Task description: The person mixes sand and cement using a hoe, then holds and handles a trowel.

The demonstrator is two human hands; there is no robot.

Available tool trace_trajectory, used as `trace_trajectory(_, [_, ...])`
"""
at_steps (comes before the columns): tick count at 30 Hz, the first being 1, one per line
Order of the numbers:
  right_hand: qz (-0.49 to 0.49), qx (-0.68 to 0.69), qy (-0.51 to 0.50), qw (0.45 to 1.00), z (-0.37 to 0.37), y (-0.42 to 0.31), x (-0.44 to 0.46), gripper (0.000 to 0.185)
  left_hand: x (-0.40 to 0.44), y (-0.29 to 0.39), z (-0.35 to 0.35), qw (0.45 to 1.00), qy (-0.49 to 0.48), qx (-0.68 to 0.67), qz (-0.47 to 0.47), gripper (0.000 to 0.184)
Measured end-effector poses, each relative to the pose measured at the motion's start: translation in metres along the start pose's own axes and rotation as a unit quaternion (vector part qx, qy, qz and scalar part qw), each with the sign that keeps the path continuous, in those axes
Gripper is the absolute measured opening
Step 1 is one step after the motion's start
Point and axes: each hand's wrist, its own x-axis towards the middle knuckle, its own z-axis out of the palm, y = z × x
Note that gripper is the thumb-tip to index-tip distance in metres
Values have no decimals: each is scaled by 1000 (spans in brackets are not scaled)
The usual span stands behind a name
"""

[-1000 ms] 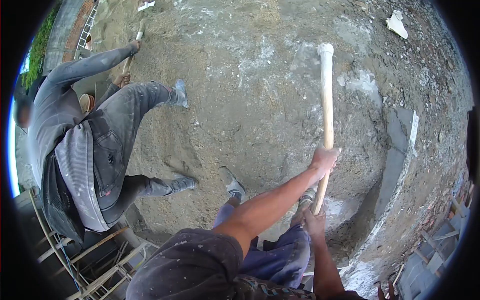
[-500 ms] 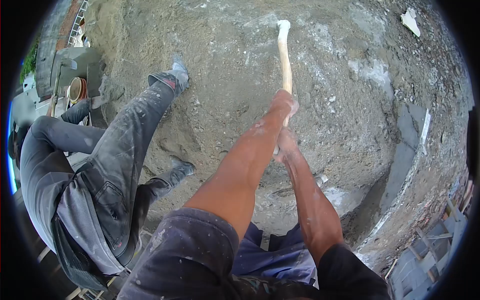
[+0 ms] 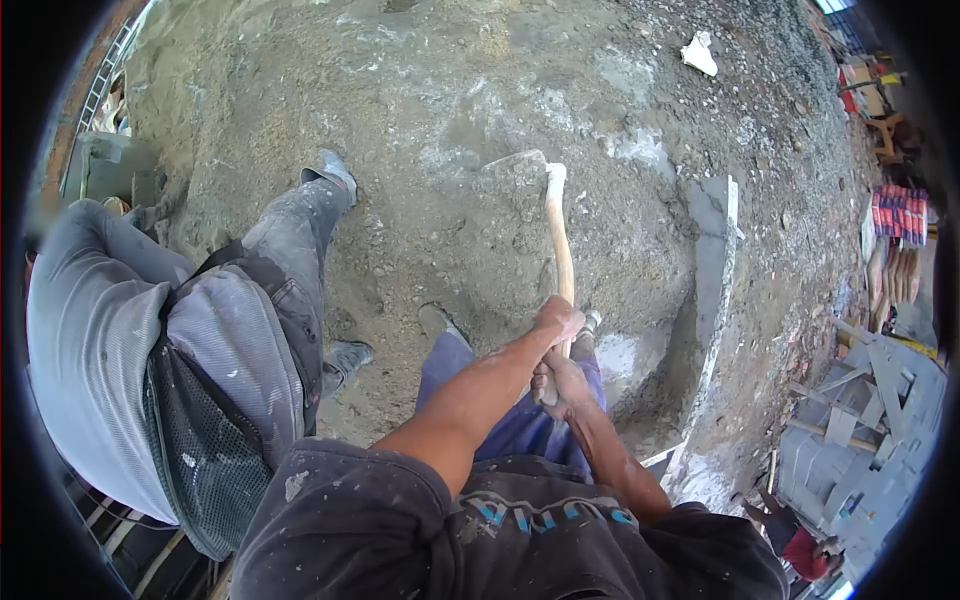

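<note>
Both of my hands grip the wooden handle of a hoe (image 3: 561,240). My left hand (image 3: 558,320) is wrapped around the shaft farther up. Just below it, my right hand (image 3: 566,384) closes on the butt end, close to my body. The hoe's head, caked in pale grey, rests on or in the wet grey mix (image 3: 470,230) in front of my legs; its blade points left and partly blends into the mix. My blue trousers and boots show under the handle.
A co-worker (image 3: 240,330) in dusty grey clothes bends over close on my left. To the right runs a straight pale-edged strip (image 3: 732,215) beside a smooth grey patch. Farther right are stacked bags (image 3: 900,215) and grey boards (image 3: 830,455). A white scrap (image 3: 699,54) lies ahead.
My hands have drawn the hoe back toward my body, its head now much nearer. The view has tilted and shifted right. The co-worker on the left bends with the torso more in view.
</note>
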Motion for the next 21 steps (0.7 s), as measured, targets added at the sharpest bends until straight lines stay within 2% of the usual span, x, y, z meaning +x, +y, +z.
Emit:
trace_trajectory(1, [-6,24,0,1000,-4,20,-9,18,-15,0,12,991,6,-114,-70,21])
trace_trajectory(2, [-13,38,7,999,-5,39,-20,17,-32,-3,24,1000,-1,-8,24,20])
trace_trajectory(4, [-24,58,11,998,3,70,-40,15,-85,-2,20,958,-4,197,207,20])
trace_trajectory(5, [-32,72,23,997,9,82,-50,13,-81,-14,49,995,-30,4,96,17])
trace_trajectory(6, [-25,89,15,996,10,92,-49,13,-78,-26,77,980,-13,-197,-13,15])
trace_trajectory(8, [-11,133,10,991,4,111,-46,12,-116,-8,48,938,-59,-321,-121,15])
trace_trajectory(9, [-22,146,18,989,3,115,-37,12,-103,-21,61,994,-46,-94,25,15])
trace_trajectory(11, [-30,154,9,988,-4,113,-23,13,-65,-51,93,993,3,19,119,21])
trace_trajectory(13, [-45,145,15,988,-18,116,-11,15,-46,-51,96,993,15,-119,3,28])
trace_trajectory(15, [-62,112,35,991,-40,120,7,18,-28,-41,95,981,-10,-166,-102,30])
trace_trajectory(18, [-83,68,70,992,-77,132,25,21,-1,-34,111,980,36,-151,-125,36])
trace_trajectory(20, [-60,36,78,995,-105,145,38,23,34,-38,134,970,64,-148,-181,46])
trace_trajectory(21, [-61,14,84,995,-119,153,44,23,39,-29,135,960,76,-194,-188,35])
